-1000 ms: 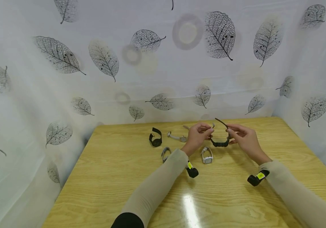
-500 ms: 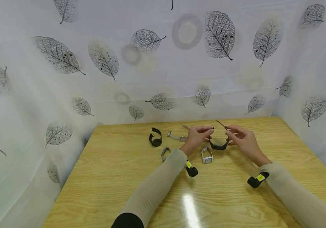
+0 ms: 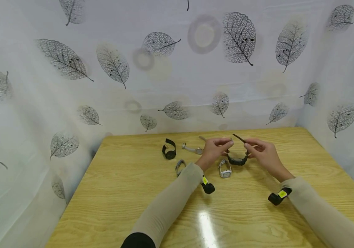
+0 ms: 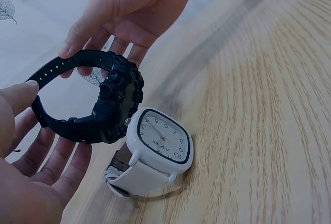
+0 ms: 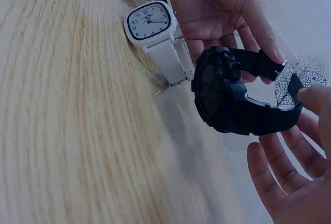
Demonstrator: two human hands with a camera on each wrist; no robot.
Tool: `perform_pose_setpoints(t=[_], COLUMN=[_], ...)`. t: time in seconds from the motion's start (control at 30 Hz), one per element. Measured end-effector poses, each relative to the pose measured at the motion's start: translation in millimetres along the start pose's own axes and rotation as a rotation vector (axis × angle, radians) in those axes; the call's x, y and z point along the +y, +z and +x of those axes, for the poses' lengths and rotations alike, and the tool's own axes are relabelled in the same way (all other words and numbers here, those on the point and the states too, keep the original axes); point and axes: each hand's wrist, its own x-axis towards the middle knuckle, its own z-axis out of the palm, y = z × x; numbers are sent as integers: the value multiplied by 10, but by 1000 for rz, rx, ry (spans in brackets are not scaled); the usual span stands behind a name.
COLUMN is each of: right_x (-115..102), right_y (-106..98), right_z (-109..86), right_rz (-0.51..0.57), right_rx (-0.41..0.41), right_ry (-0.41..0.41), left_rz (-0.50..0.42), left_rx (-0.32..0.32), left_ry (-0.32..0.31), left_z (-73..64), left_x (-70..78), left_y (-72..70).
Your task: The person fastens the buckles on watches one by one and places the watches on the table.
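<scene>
My left hand (image 3: 214, 151) and right hand (image 3: 266, 155) hold a chunky black wristwatch (image 3: 237, 161) between them by its two strap halves. Its strap is unbuckled, with one free end poking up, and the case hangs lowest. In the left wrist view, the left thumb and fingers pinch the strap (image 4: 51, 71) on the near side. On the opposite half, the right thumb and fingers pinch the strap (image 5: 274, 119) in the right wrist view. Just beside the case, a white watch (image 5: 150, 22) with a squarish dial stands on the table.
Left of the hands on the wooden table (image 3: 118, 179) lie a black watch (image 3: 170, 154), a slim silvery watch (image 3: 190, 149) and a grey-strapped watch (image 3: 180, 165), partly hidden by the left sleeve. A leaf-printed curtain (image 3: 177, 79) hangs behind the table's back edge.
The black watch in both hands has come down a little and slightly to the left. Both hands keep their pinch on the strap; the other watches have not moved.
</scene>
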Motion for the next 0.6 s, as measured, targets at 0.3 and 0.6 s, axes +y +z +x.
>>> perform_pose_setpoints(t=[0.3,0.6], right_x=[5,2], right_y=[-9,-33], right_z=[-29,-45], right_rz=[-18,-56], right_rx=[-15,-54], right_ry=[21,20], left_rz=[28,71], left_rx=[-51,-81], left_ry=[31,82], left_z=[-10,23], left_x=[5,-15], left_y=[-43,-100])
